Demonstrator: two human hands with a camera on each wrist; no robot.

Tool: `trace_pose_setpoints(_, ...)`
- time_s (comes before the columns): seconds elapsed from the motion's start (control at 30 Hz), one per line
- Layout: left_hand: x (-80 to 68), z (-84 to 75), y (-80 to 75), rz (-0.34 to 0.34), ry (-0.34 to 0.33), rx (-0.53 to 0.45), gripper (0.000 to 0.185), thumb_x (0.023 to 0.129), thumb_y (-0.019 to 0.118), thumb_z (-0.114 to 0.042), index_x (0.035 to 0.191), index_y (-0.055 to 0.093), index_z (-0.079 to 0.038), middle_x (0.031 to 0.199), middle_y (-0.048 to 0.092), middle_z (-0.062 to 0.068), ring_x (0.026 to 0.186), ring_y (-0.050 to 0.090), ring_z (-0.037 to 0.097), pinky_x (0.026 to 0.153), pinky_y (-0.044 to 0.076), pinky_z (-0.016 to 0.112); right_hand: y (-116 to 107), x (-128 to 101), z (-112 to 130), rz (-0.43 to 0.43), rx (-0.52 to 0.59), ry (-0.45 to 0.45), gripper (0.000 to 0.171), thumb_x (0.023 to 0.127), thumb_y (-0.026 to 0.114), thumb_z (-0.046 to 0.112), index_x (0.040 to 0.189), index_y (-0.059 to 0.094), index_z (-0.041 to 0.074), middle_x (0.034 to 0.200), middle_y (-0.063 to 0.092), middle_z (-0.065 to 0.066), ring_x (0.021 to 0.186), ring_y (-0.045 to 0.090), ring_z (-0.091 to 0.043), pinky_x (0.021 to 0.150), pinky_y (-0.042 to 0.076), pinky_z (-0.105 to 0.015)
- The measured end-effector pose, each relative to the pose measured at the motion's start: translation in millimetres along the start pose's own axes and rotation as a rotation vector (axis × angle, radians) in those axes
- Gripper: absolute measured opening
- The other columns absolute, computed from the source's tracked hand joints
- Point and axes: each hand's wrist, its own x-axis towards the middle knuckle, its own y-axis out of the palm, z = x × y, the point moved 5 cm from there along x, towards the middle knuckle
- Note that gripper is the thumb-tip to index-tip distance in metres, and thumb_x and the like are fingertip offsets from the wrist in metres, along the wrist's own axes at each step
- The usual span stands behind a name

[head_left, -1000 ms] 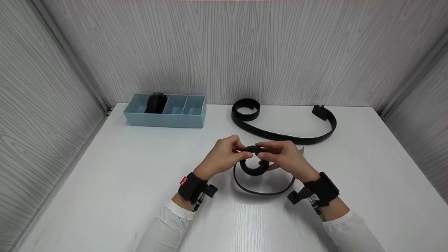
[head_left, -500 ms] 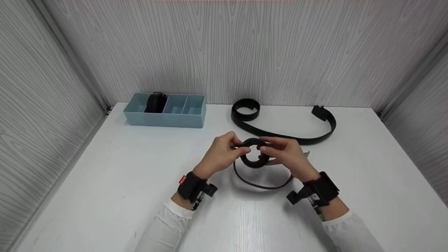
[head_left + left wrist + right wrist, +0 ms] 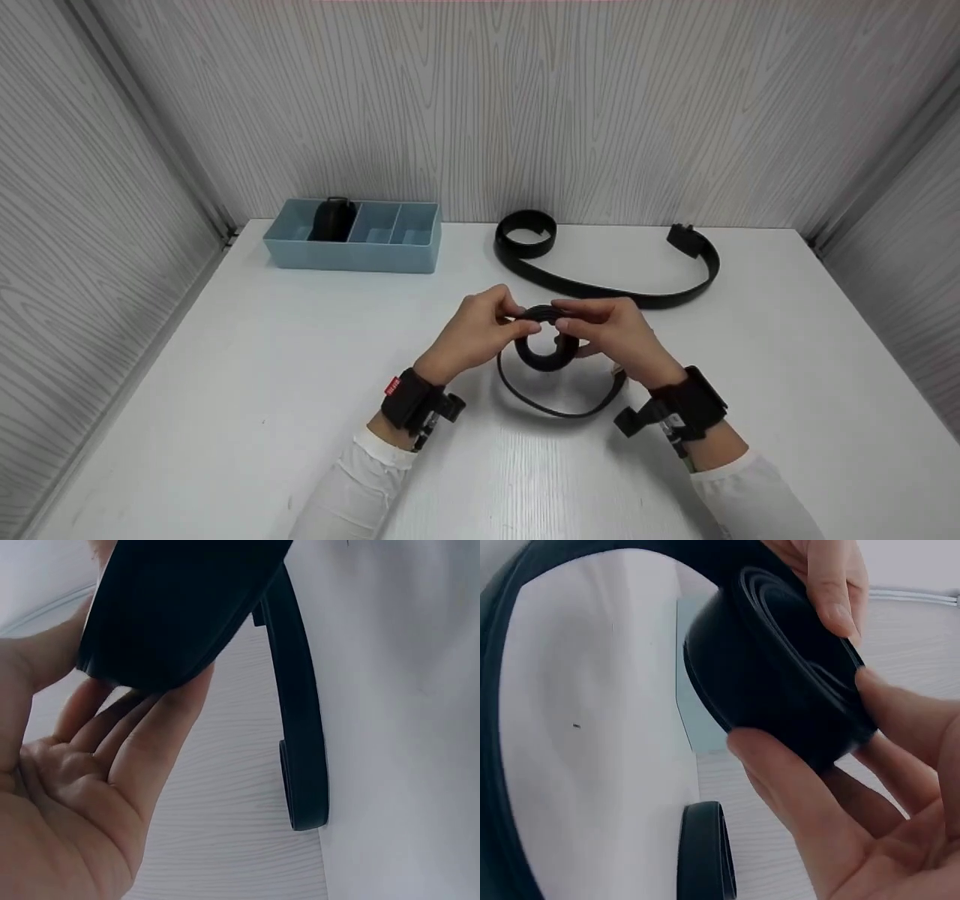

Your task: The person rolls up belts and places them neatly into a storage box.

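A black belt is wound into a coil [image 3: 547, 363] and held up over the table between both hands. Its unwound part [image 3: 559, 413] loops down in front of the coil toward the right hand. My left hand [image 3: 478, 330] pinches the coil's left side between thumb and fingers; the left wrist view shows the coil's broad outer face [image 3: 176, 611] above the palm. On the other side my right hand [image 3: 621, 337] grips the coil with thumb inside and fingers outside. Wound layers of the coil [image 3: 761, 667] show in the right wrist view. The belt's far end is mostly hidden behind the right hand.
A second black belt [image 3: 600, 295], curled at its left end and with a buckle [image 3: 684, 238] at its right, lies behind the hands. A blue divided box [image 3: 352, 257] stands back left, with a coiled dark belt [image 3: 332, 221] in its left compartment. Walls enclose the table.
The coil rose a little, then came down again between the hands. The pale belt end that stuck out beyond the right hand has swung in below it. The second belt and box have not moved.
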Motion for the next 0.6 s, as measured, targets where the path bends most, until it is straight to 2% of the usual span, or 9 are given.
trace_pose_setpoints(0.1, 1.2, 1.8, -1.0, -0.056, -0.018, -0.028, 0.024, 0.096, 0.078, -0.027, 0.099, 0.062, -0.009, 0.097, 0.078, 0.002, 0.077, 0.069, 0.01, 0.064, 0.045, 0.027, -1.0, 1.0, -1.0, -0.062, 0.05, -0.003, 0.044, 0.096, 0.078, 0.018, 0.137, 0.067, 0.004, 0.114, 0.076, -0.013, 0.091, 0.074, -0.02, 0.074, 0.062, -0.04)
trace_pose_setpoints(0.23, 1.1, 2.2, -1.6, -0.071, -0.016, -0.054, 0.025, 0.097, 0.078, -0.026, 0.099, 0.061, -0.007, 0.096, 0.078, 0.003, 0.079, 0.07, 0.011, 0.065, 0.046, 0.027, -1.0, 2.0, -2.9, -0.095, 0.089, -0.009, 0.045, 0.096, 0.077, 0.015, 0.138, 0.066, 0.001, 0.105, 0.076, -0.012, 0.088, 0.074, -0.02, 0.074, 0.062, -0.041)
trace_pose_setpoints(0.4, 0.7, -0.6, -3.8, -0.062, 0.017, -0.038, 0.023, 0.096, 0.078, -0.022, 0.095, 0.061, -0.006, 0.09, 0.076, 0.005, 0.071, 0.062, 0.01, 0.062, 0.044, 0.026, -0.8, 2.6, -3.3, -0.057, 0.086, -0.011, 0.046, 0.096, 0.078, 0.017, 0.138, 0.066, 0.002, 0.113, 0.075, -0.016, 0.092, 0.074, -0.021, 0.078, 0.062, -0.043)
trace_pose_setpoints(0.5, -0.1, -2.6, -5.1, -0.042, 0.032, -0.022, 0.024, 0.095, 0.079, -0.021, 0.092, 0.061, -0.006, 0.086, 0.075, 0.004, 0.07, 0.061, 0.009, 0.061, 0.044, 0.025, -1.6, 1.7, -1.9, -0.02, 0.031, -0.012, 0.048, 0.095, 0.079, 0.02, 0.138, 0.066, 0.002, 0.12, 0.074, -0.015, 0.097, 0.074, -0.022, 0.079, 0.062, -0.042)
trace_pose_setpoints(0.6, -0.9, -3.2, -4.0, 0.006, 0.043, -0.015, 0.023, 0.095, 0.079, -0.02, 0.092, 0.061, -0.006, 0.085, 0.074, 0.006, 0.07, 0.06, 0.009, 0.06, 0.043, 0.025, -0.9, 0.3, 0.5, 0.028, -0.044, -0.013, 0.048, 0.095, 0.08, 0.024, 0.137, 0.067, 0.004, 0.124, 0.074, -0.013, 0.102, 0.073, -0.023, 0.078, 0.062, -0.04)
